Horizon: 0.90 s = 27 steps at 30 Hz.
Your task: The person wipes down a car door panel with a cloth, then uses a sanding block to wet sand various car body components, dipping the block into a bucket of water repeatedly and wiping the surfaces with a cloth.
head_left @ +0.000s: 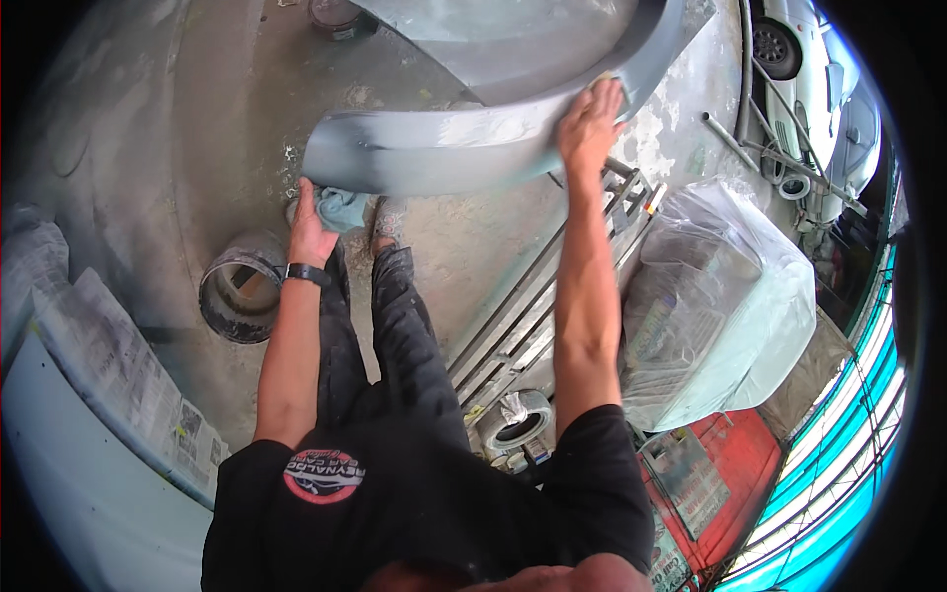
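A long curved car bumper (444,148), grey with lighter patches and a smooth surface, lies across the upper middle. My right hand (590,123) presses flat on its right-hand curve, fingers close together. A thin tan edge shows at those fingertips; what lies under the hand is mostly hidden. My left hand (311,237) is at the bumper's lower left end, fingers pointing up toward it. In that hand is a crumpled blue-grey cloth (342,209), just below the bumper's edge.
A dirty round bucket (242,286) stands left of my legs. Metal rack rails (533,296) run diagonally on the right, beside a plastic-covered bulky object (710,306). A small tyre (515,419) lies below the rails. A newspaper-masked panel (128,365) fills the lower left.
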### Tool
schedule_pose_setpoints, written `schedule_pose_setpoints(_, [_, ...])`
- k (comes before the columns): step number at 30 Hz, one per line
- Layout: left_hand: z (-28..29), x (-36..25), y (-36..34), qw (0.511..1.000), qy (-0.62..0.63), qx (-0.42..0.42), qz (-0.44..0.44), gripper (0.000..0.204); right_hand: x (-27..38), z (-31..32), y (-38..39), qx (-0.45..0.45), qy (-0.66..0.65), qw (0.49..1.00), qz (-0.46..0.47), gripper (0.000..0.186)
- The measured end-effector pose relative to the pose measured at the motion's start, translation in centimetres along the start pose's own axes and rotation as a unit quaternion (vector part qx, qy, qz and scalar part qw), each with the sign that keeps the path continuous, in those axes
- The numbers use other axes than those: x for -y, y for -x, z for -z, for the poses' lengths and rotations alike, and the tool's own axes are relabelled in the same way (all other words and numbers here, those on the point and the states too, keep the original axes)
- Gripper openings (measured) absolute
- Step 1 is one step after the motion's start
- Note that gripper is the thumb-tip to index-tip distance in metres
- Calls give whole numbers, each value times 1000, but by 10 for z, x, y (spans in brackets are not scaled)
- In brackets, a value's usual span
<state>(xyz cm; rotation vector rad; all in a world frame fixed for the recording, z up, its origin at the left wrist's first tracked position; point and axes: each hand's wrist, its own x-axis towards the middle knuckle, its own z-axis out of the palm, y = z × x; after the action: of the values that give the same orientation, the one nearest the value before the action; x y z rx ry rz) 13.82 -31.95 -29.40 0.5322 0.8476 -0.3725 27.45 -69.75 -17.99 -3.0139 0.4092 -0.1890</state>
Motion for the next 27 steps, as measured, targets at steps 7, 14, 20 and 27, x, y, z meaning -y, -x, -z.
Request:
schedule_pose_setpoints(7, [10, -2, -5, 999, 1, 40, -7, 63, -20, 5, 17, -1, 14, 998, 68, 49])
schedule_pose_setpoints(14, [23, -7, -4, 999, 6, 38, -12, 63, 16, -5, 45, 29, -20, 998, 46, 52])
schedule_pose_setpoints(20, [11, 2, -12, 997, -2, 75, 12, 62, -52, 7, -49, -8, 3, 999, 34, 50])
schedule_pose_setpoints(27, [23, -6, -2, 999, 10, 35, -13, 59, 36, 14, 65, 110, -39, 970, 212, 60])
